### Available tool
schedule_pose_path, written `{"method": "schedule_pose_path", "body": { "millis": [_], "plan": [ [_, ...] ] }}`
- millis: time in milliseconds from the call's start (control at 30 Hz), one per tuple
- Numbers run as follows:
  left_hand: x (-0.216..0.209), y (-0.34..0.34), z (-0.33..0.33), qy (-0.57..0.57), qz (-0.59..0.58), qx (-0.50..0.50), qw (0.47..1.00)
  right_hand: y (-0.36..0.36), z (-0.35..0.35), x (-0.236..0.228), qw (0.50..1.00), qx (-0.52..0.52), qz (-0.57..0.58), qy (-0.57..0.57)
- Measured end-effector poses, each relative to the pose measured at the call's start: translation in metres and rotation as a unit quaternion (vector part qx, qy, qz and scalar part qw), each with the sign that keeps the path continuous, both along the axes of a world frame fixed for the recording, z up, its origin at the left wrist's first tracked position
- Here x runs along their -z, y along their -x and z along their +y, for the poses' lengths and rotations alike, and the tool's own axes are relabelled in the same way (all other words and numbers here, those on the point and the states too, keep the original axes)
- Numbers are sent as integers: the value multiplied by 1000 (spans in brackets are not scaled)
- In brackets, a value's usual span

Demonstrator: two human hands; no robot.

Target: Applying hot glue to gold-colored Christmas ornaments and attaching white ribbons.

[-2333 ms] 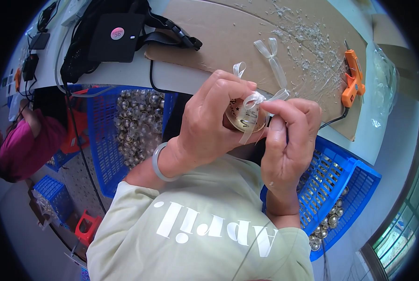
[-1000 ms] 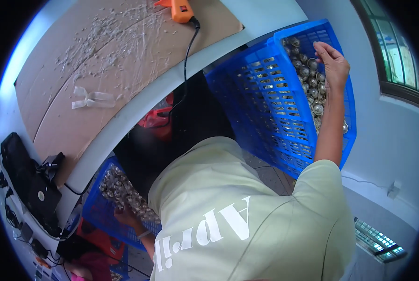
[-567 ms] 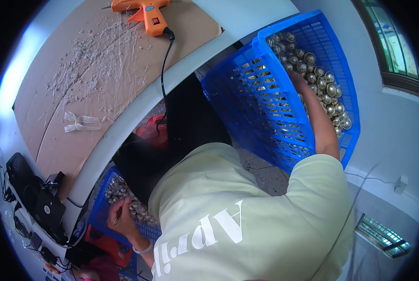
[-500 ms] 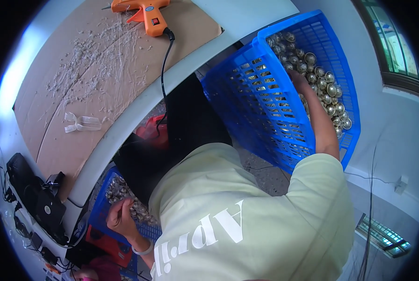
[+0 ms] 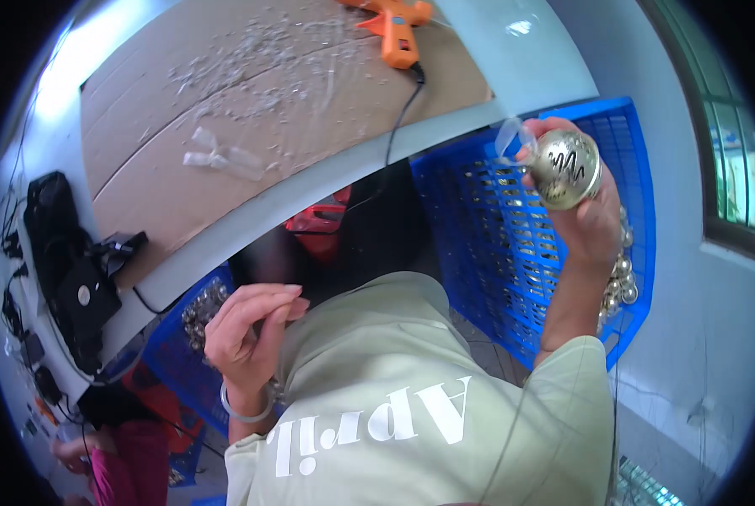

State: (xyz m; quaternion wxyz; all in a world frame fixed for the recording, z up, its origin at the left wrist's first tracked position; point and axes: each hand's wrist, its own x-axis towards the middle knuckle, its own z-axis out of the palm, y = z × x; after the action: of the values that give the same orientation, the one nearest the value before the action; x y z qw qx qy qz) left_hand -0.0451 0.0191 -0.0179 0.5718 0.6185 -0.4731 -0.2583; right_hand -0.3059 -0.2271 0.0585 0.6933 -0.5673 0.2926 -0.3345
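My right hand, raised over the large blue plastic basket, grips a shiny pale gold bauble with dark squiggly marks. A clear loop shows beside the bauble, near my thumb and fingertips. Rounded gold baubles fill part of that basket under my wrist. My left hand, with a bracelet on its wrist, hovers in front of my body. Its fingers are half stretched and lie side by side, the thumb slightly apart, and nothing shows between them. Close behind it is a smaller blue basket of small shiny pieces.
Cardboard covers the table, with clear glue scraps, a clear plastic bow-shaped piece and a corded orange glue gun. Black devices and cables crowd the left end. Another person's pink sleeve shows at lower left.
My right hand has come up out of the large basket with a bauble in it. My left hand has risen and moved right, away from the smaller basket. The view has shifted.
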Motion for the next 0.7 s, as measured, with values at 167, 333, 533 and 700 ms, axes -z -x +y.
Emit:
{"method": "schedule_pose_path", "body": {
  "millis": [167,333,533,700],
  "plan": [
    [-2,2,-7,81,165,-20,983,-107,50,31,983,-158,-88,-3],
    [-16,2,0,126,419,-18,899,-167,82,57,942,-290,-167,35],
    [-17,-3,5,154,506,-1,849,-186,107,55,940,-290,-109,143],
    [-10,-12,3,71,277,-67,956,-184,101,42,953,-257,-48,155]
  ]
}}
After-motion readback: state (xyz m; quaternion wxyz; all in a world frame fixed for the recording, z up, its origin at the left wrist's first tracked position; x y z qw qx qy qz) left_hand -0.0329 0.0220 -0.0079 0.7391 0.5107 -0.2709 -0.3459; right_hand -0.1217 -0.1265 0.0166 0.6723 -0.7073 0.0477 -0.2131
